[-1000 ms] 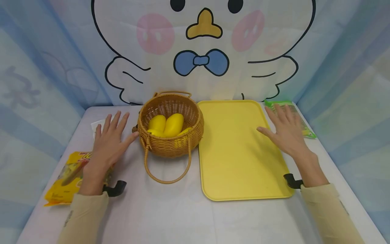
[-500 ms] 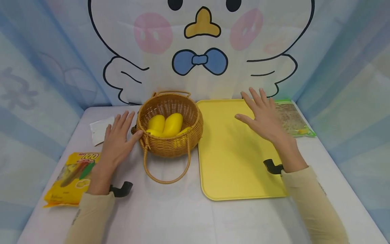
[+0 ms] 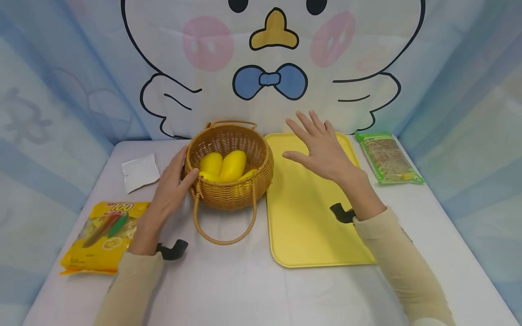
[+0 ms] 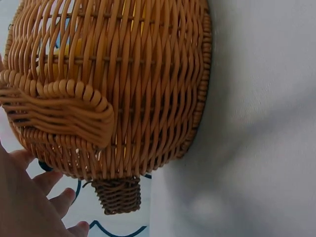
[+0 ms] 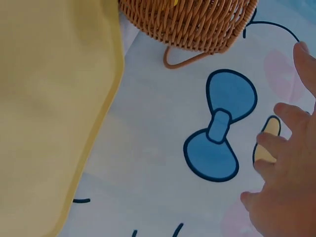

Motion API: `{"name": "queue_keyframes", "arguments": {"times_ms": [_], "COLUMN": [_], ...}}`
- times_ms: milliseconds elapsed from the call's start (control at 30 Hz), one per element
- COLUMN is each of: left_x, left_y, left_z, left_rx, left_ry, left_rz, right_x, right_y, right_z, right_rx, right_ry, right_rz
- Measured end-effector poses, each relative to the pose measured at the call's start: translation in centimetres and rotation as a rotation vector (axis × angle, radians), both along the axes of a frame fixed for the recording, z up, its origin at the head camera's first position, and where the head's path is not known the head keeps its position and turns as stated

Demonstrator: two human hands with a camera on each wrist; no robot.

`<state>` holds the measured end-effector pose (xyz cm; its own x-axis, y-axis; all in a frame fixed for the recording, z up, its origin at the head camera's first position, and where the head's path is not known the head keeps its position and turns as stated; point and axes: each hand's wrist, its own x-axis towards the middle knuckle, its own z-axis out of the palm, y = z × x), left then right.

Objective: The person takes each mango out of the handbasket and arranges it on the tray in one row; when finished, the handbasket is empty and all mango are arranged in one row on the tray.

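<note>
A wicker basket (image 3: 228,199) stands near the middle of the table, one looped handle lying forward on the cloth. Inside it lie several yellow mangoes (image 3: 233,166). My left hand (image 3: 168,189) is at the basket's left side, thumb by the rim and fingers along the outer wall. In the left wrist view the woven wall (image 4: 163,84) fills much of the picture, with spread fingers (image 4: 63,201) beside it. Over the yellow tray (image 3: 310,222), right of the basket, my right hand (image 3: 322,151) hovers with fingers spread, holding nothing.
A yellow snack bag (image 3: 102,237) lies front left, partly behind the left forearm. Behind it is a white packet (image 3: 140,173). Right of the tray lies a green-edged packet (image 3: 389,158). A printed curtain (image 3: 269,115) hangs along the table's back edge.
My left hand has moved right to the basket's side. My right hand has travelled left from beside the green-edged packet to above the tray. The basket stays in place.
</note>
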<state>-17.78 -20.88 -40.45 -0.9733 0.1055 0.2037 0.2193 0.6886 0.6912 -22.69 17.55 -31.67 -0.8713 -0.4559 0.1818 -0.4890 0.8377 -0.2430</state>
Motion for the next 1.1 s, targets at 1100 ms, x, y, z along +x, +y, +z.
{"name": "queue_keyframes", "arguments": {"times_ms": [1100], "left_x": [-0.9], "left_y": [2.5], "left_z": [-1.2], "left_rx": [0.386], "left_ry": [0.065], "left_rz": [0.004], "right_x": [-1.7], "right_y": [-12.1], "right_z": [-1.9], "right_rx": [0.052], "right_ry": [-0.126], "right_rz": [0.286]}}
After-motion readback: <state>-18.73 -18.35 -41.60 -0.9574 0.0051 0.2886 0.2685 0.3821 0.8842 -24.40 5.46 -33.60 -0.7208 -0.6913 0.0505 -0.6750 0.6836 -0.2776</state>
